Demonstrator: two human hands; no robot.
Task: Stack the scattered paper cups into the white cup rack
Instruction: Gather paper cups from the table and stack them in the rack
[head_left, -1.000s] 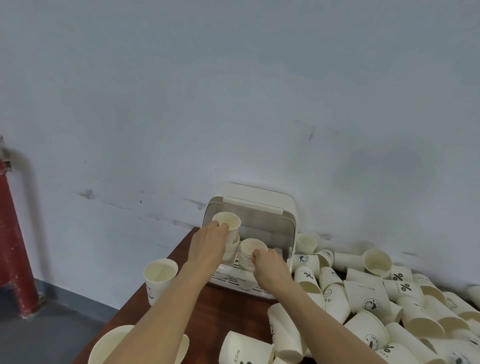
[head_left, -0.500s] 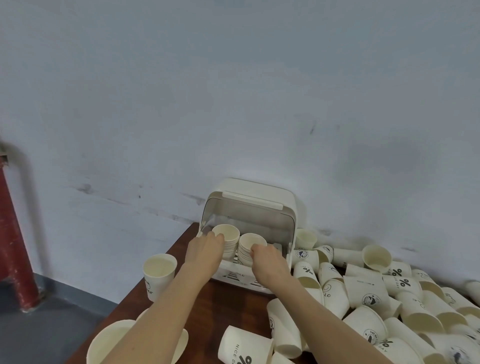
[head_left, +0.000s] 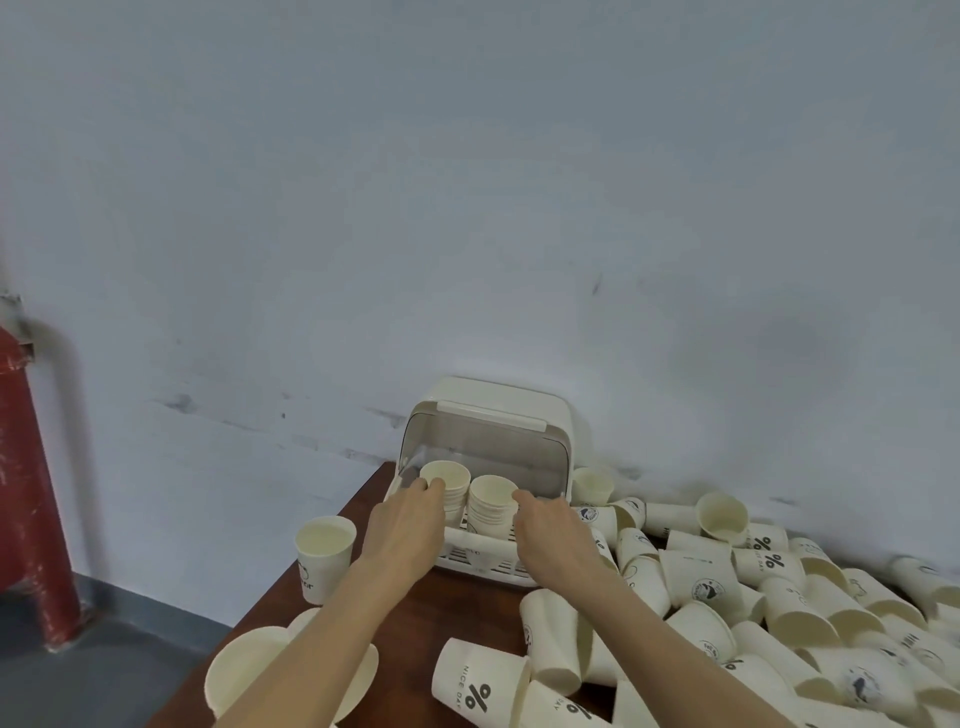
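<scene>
Head view, rack: we see the white cup rack (head_left: 483, 415) at the desk's (head_left: 457, 613) far edge, lid up, two upright stacks inside.
Left hand (head_left: 410, 525): fingers pinch the left stack (head_left: 445, 480) at its rim.
Right hand (head_left: 556, 530): fingertips touch the right stack (head_left: 491, 501); grip unclear.
Scattered cups (head_left: 737, 597): we judge them lying right of both hands, nearer our right.

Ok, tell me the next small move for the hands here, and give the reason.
Probably let go and reach for loose cups. Both stacks, left and right, already stand in the rack, with the left hand and right hand touching them; many cups lie scattered.
</scene>
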